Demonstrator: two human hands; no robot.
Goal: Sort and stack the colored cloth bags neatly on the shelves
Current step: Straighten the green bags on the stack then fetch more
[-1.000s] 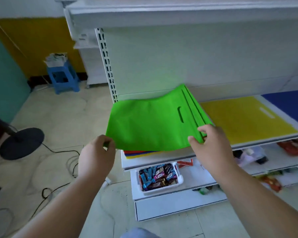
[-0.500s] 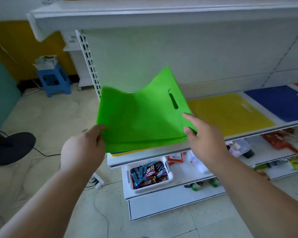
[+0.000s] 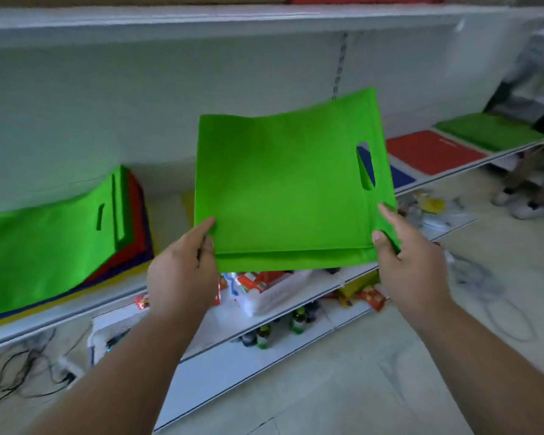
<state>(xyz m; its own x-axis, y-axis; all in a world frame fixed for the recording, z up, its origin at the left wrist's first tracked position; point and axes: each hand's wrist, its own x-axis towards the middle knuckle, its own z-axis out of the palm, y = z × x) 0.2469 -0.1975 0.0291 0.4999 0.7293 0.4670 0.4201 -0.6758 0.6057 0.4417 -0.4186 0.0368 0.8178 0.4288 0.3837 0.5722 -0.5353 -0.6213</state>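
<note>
Both hands, the left hand (image 3: 182, 271) and right hand (image 3: 409, 262), are pinching the near corners of a green bag (image 3: 289, 189), keeping it flat above the shelf (image 3: 446, 175), probably so it's carrying unwrinkled toward the green stack (image 3: 487, 131) at the shelf's far right.

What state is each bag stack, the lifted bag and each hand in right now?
Held green bag: lifted off the shelf, roughly flat, handle slot to the right.
Left hand: pinching the bag's near left corner.
Right hand: pinching the near right corner.
Mixed pile: unsorted, green on top, fanned unevenly.
Red stack: lying flat.
Far green stack: lying flat on the shelf.
Blue bag: flat, mostly hidden.
</note>
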